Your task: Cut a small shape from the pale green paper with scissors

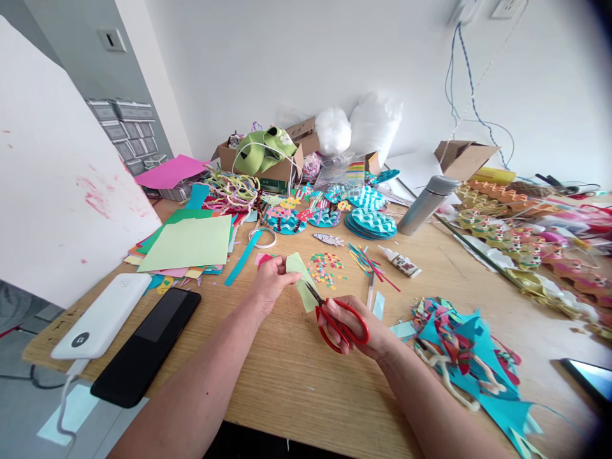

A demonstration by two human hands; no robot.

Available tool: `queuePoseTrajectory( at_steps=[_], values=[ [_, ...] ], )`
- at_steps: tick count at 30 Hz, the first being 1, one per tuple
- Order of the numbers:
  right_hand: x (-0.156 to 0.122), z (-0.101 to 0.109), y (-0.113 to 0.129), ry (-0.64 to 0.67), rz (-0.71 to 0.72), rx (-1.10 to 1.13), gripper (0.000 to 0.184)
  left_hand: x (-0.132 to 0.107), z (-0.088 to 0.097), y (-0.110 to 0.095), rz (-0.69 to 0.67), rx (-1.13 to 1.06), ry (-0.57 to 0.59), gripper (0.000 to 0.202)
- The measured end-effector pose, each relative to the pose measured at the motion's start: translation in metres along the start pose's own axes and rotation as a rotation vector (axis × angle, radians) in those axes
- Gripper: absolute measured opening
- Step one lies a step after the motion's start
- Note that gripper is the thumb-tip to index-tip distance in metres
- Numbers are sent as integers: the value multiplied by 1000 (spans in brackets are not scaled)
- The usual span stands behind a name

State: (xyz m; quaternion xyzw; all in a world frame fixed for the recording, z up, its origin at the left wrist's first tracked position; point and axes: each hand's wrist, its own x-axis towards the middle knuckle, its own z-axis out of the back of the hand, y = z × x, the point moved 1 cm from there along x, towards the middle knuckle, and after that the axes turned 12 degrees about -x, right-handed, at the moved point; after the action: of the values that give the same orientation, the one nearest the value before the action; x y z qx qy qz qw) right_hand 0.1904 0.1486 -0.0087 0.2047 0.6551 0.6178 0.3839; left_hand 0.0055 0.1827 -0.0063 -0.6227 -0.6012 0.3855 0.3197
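Observation:
My left hand (275,282) pinches a small pale green piece of paper (302,288) near its upper left edge. In my right hand (356,328) is a pair of scissors (351,320) with red handles and dark blades. The blades meet the paper at its right side; how deep they reach into it I cannot tell. Beyond the paper lie many tiny coloured paper bits (325,268) and a flat fish cutout (328,240).
Coloured paper sheets (186,245), a black phone (146,347) and a white power bank (101,315) lie on the left. Blue layered discs (370,223), a glue bottle (400,261) and a grey flask (427,205) stand or lie beyond. Paper scraps (461,344) are heaped on the right.

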Motion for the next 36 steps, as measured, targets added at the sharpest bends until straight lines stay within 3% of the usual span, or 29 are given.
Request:
queuePoseTrajectory(
  at_steps=[17, 36],
  values=[
    [1, 2, 2, 17, -2, 78, 54, -2, 1, -3, 177, -134, 56, 28],
    [2, -1, 2, -14, -53, 27, 58, -7, -4, -5, 77, 43, 79, 30]
  ],
)
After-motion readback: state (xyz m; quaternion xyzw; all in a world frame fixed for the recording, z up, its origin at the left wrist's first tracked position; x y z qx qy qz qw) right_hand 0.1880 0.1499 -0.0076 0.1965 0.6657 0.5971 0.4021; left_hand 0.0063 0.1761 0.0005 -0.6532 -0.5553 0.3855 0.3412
